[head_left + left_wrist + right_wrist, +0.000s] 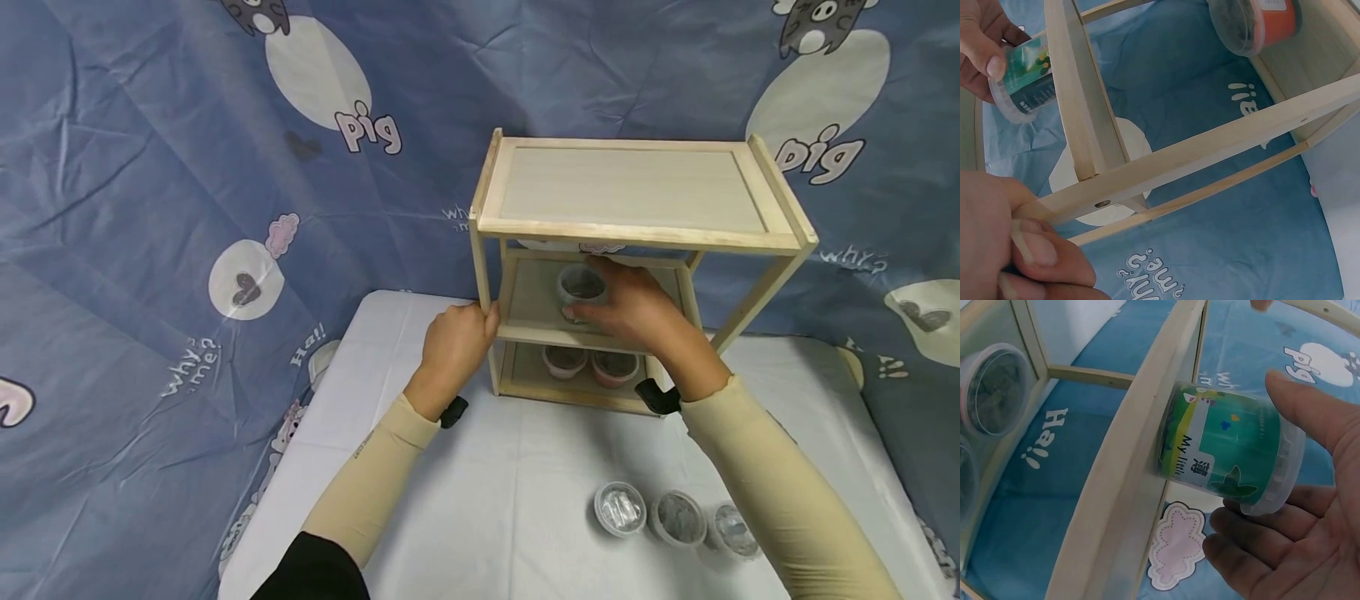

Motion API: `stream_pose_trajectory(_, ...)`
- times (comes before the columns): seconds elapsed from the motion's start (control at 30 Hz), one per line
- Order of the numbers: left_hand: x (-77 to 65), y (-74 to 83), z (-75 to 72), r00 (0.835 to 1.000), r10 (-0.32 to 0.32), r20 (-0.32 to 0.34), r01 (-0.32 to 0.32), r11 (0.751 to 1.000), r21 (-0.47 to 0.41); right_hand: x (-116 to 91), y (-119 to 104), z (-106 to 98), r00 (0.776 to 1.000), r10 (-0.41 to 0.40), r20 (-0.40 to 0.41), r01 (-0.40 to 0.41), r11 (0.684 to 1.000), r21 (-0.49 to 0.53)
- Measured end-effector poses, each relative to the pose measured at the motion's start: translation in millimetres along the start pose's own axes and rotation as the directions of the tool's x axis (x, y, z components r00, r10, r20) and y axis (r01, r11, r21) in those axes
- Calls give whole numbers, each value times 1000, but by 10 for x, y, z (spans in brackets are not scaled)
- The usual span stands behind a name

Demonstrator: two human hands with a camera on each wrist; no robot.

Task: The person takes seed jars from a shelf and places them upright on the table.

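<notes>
A small clear plastic tub with a green label (1229,447) is at the middle tier of a wooden rack (637,187), its base at the tier's board. My right hand (637,304) holds it, thumb on one side near the lid and fingers curved round the other. The left wrist view shows that thumb lying against the tub (1025,81). At the rack's front left, my left hand (457,342) grips the upright post (480,267), fingers curled round it. Below, two more tubs stand side by side on the bottom tier, a pale one (564,361) and a reddish one (615,368).
Three lidded tubs stand in a row on the white tabletop (450,500) in front of the rack: a left one (620,508), a middle one (678,518) and a right one (733,531) close by my right sleeve. Behind the rack hangs a blue printed cloth (420,75).
</notes>
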State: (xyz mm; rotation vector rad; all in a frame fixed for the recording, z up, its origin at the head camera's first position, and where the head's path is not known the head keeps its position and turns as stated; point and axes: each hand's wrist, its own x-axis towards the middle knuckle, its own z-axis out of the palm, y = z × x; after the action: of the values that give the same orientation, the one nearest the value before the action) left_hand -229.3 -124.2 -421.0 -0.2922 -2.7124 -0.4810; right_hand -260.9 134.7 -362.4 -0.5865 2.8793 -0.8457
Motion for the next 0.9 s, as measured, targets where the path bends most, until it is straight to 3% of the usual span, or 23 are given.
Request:
stream_pose_trajectory(0.73, -7, 0, 7, 1000, 22, -13, -22, 1000, -2, -36, 62, 50, 996, -11, -87, 12, 1000, 9)
stream_pose_trajectory(0.9, -2, 6, 10, 1000, 6, -4, -6, 1000, 0, -100, 64, 12, 989, -43, -141, 46, 999, 18)
